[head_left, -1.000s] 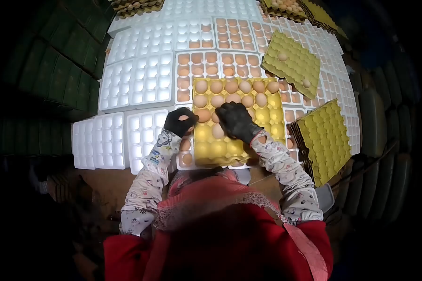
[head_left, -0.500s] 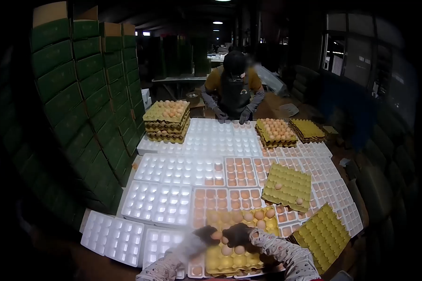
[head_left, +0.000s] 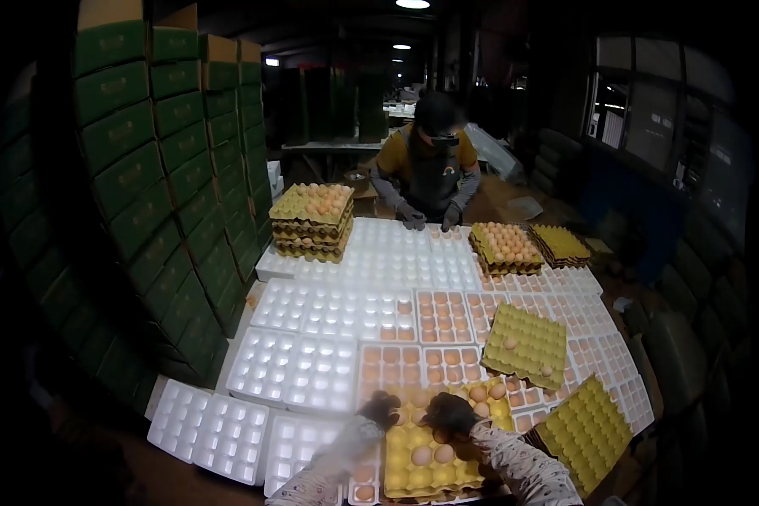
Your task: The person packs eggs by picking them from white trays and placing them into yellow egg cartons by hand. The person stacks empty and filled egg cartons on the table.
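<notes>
A yellow egg tray [head_left: 413, 482] lies in front of me at the near edge, with two brown eggs [head_left: 433, 455] in its middle and more eggs [head_left: 487, 393] at its far right. My left hand [head_left: 380, 409], in a dark glove, is over the tray's far left side, fingers curled beside an egg; what they hold is hidden. Gloved too, my right hand [head_left: 449, 415] bends down over the tray's middle, its fingertips and anything in them out of sight. Beyond the hands are white foam trays holding brown eggs [head_left: 451, 365].
Unfilled white foam trays [head_left: 295, 367] cover the left. A tilted yellow tray [head_left: 524, 344] with two eggs and another yellow tray [head_left: 584, 434] lie right. Egg stacks [head_left: 312, 221] [head_left: 508, 246] stand at the back, near a co-worker [head_left: 430, 169]. Green boxes [head_left: 118, 135] tower left.
Both hands have moved slightly away from me over the yellow tray and apart. An egg seen between them is no longer clearly visible. The co-worker's head is bent lower; the view has shifted slightly.
</notes>
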Demonstrator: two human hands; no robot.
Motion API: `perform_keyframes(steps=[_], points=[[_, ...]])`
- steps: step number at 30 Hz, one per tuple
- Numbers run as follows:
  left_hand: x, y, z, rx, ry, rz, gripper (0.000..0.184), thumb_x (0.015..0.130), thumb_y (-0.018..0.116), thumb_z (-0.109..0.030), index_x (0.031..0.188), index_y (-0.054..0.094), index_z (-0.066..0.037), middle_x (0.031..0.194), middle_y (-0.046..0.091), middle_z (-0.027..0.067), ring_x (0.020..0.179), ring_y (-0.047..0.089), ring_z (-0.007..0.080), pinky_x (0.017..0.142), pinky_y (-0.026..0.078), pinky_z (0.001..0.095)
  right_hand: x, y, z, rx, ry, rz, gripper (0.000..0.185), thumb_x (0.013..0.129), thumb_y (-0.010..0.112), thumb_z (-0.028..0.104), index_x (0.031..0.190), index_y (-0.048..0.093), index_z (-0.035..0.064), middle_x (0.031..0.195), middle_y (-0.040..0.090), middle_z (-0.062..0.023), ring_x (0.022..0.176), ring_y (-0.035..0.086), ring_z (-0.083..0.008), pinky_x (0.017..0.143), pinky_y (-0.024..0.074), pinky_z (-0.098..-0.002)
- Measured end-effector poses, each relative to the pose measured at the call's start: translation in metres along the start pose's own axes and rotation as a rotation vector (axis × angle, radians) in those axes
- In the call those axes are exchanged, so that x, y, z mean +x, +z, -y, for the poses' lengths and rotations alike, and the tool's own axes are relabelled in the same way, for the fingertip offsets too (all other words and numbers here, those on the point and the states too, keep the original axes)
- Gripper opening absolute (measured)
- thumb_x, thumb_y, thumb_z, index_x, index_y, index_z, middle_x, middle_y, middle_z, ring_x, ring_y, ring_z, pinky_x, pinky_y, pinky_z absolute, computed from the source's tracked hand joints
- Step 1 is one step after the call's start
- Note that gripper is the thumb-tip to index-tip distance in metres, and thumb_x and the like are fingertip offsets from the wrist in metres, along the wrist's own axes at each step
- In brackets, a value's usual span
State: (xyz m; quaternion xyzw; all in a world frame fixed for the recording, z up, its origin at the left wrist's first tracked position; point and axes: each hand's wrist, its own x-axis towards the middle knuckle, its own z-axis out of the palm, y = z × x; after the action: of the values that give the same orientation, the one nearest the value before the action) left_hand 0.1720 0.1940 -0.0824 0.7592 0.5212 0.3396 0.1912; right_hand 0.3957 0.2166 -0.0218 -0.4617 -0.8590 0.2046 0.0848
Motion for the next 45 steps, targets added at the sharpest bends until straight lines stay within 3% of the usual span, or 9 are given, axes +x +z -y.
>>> perform_keyframes(steps=[11,12,15,21,26,28,33,41,45], points=[[0.023,0.045,-0.007,0.647,0.032,0.492,0.013,0.085,0.05,-0.012,0.079,0.061,-0.009,0.085,0.06,0.0075,0.075,0.056,0.0173,0.064,0.045,0.0322,0.039,0.043,0.005,-0.215,0.207,0.313,0.03,0.08,0.059,0.033,0.092,0.067,0.0069,0.094,0.066,-0.0163,0.093,0.063,-0.0296,0.076,0.0486,-0.0393],[-0.008,0.13,0.064,0.798,0.209,-0.061,0.014,0.085,0.05,-0.013,0.09,0.063,-0.01,0.092,0.058,0.007,0.077,0.058,0.0179,0.067,0.047,0.0323,0.038,0.025,0.012,-0.235,0.154,0.378,0.032,0.08,0.058,0.036,0.093,0.066,0.0071,0.094,0.066,-0.0139,0.094,0.062,-0.0291,0.077,0.0481,-0.0386],[0.033,0.01,-0.043,0.785,-0.107,0.534,0.019,0.085,0.052,-0.017,0.099,0.063,-0.01,0.104,0.054,0.0113,0.095,0.056,0.0236,0.08,0.048,0.0337,0.018,-0.003,0.004,0.193,0.18,0.204,0.035,0.078,0.06,0.037,0.094,0.063,0.0057,0.096,0.064,-0.0152,0.091,0.063,-0.0262,0.075,0.0482,-0.0386],[0.002,0.01,0.038,-0.87,-0.302,0.21,0.056,0.075,0.067,-0.029,0.124,0.052,-0.007,0.112,0.057,0.0094,0.096,0.054,0.0244,0.086,0.046,0.0371,-0.002,-0.018,-0.018,1.587,0.273,-0.062,0.047,0.081,0.053,0.017,0.124,0.039,0.0071,0.097,0.056,-0.0087,0.075,0.057,-0.0206,0.062,0.0504,-0.0341],[0.011,-0.017,-0.006,-1.564,-0.312,-0.052,0.046,0.082,0.062,-0.044,0.112,0.054,-0.009,0.096,0.06,0.0085,0.077,0.055,0.0206,0.066,0.044,0.0301,0.046,0.014,-0.042,0.121,0.092,-0.155,0.031,0.075,0.069,0.031,0.096,0.059,0.01,0.089,0.058,-0.013,0.076,0.058,-0.0298,0.069,0.0495,-0.0383],[0.014,-0.03,-0.008,-1.928,-0.247,-0.027,0.03,0.084,0.059,-0.005,0.111,0.049,-0.002,0.108,0.059,0.0133,0.095,0.062,0.0239,0.065,0.054,0.0295,0.068,0.012,-0.006,-0.34,0.245,0.189,0.034,0.07,0.072,0.032,0.097,0.062,0.0148,0.108,0.05,-0.0136,0.09,0.061,-0.0323,0.074,0.05,-0.0423],[-0.005,-0.016,0.024,-2.05,-0.597,-0.224,0.063,0.087,0.034,-0.063,0.111,0.053,-0.009,0.112,0.055,0.0159,0.073,0.055,0.0267,0.045,0.044,0.0298,0.07,0.028,0.0,-0.418,0.266,0.154,0.035,0.069,0.073,0.031,0.098,0.062,0.0143,0.109,0.05,-0.0136,0.091,0.061,-0.0321,0.074,0.05,-0.0423],[-0.045,-0.081,0.119,-1.408,-0.871,-0.133,0.046,0.089,0.049,-0.048,0.108,0.057,-0.006,0.096,0.063,0.0102,0.07,0.06,0.0207,0.049,0.048,0.0303,0.065,0.014,-0.017,0.105,0.149,-0.138,0.044,0.062,0.076,0.029,0.098,0.063,0.0076,0.108,0.051,-0.0118,0.083,0.061,-0.0295,0.075,0.0506,-0.0404],[-0.035,-0.104,0.136,0.247,-0.561,0.003,0.039,0.072,0.07,-0.036,0.098,0.064,-0.006,0.103,0.057,0.0138,0.086,0.062,0.0245,0.077,0.05,0.0364,0.094,0.013,0.029,0.19,0.061,-0.233,0.044,0.062,0.077,0.023,0.101,0.062,0.0131,0.112,0.049,-0.0104,0.09,0.059,-0.0292,0.075,0.0494,-0.0394]])
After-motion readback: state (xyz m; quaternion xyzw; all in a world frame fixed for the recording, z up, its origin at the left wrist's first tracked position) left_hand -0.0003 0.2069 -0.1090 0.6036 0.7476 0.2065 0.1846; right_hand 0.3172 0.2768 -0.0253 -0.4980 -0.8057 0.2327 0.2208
